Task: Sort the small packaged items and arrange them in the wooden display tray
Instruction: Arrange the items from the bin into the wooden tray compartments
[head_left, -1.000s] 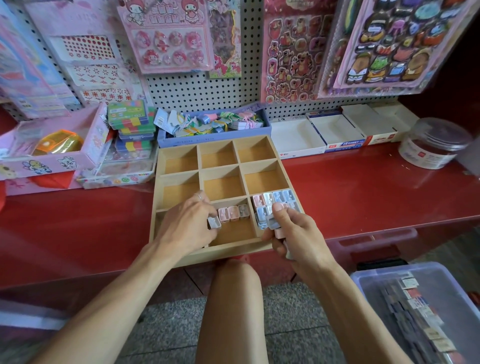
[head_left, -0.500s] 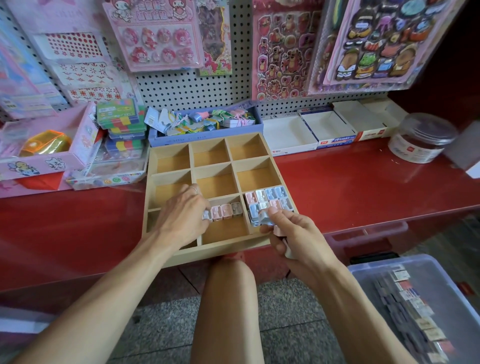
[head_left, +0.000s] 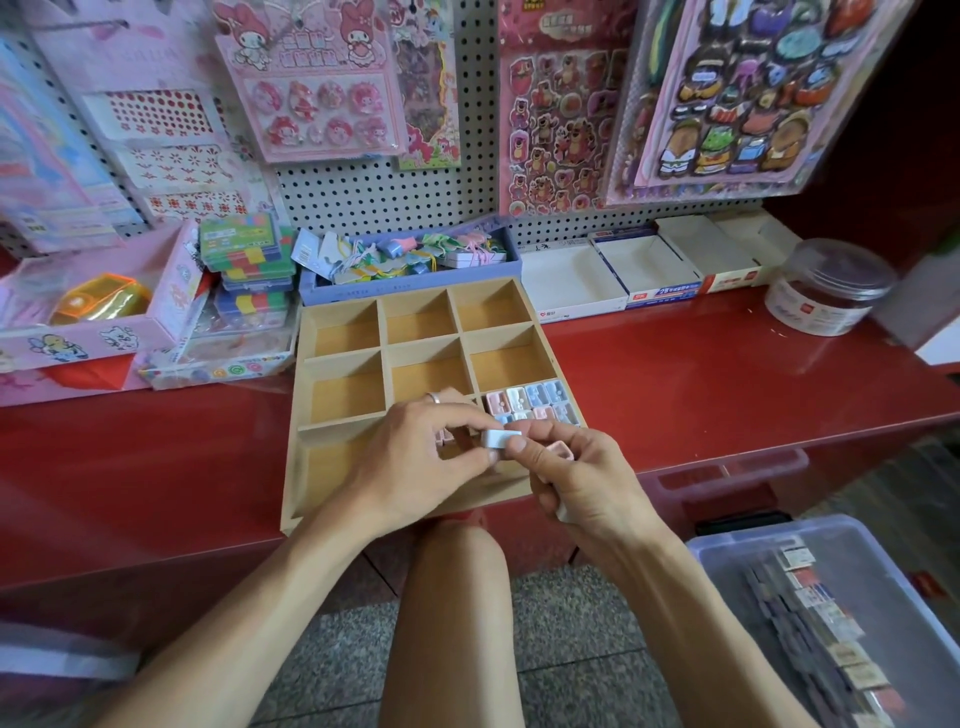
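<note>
Both hands meet over the front row of the shallow nine-compartment wooden display tray, which sits on the glossy red counter with its front edge at the counter lip, presumably so the seated person can reach every cell; left hand pinches one end of a small pale-blue rectangular packet between thumb and forefinger; right hand touches the other end with its fingertips while also gripping a small pink packet against the palm, and something pale shows under its lower fingers, identity unclear; judgement: a hand-over, the right acting as a stock holder so the left can place items one at a time; front-right cell already holds a tight block of pink, white and blue packets, stood side by side, likely to show their faces; a few pink ones peek from behind the left hand in the front-middle cell; the other visible cells are bare; clear plastic bin at lower right holds more small packs, probably the supply.
</note>
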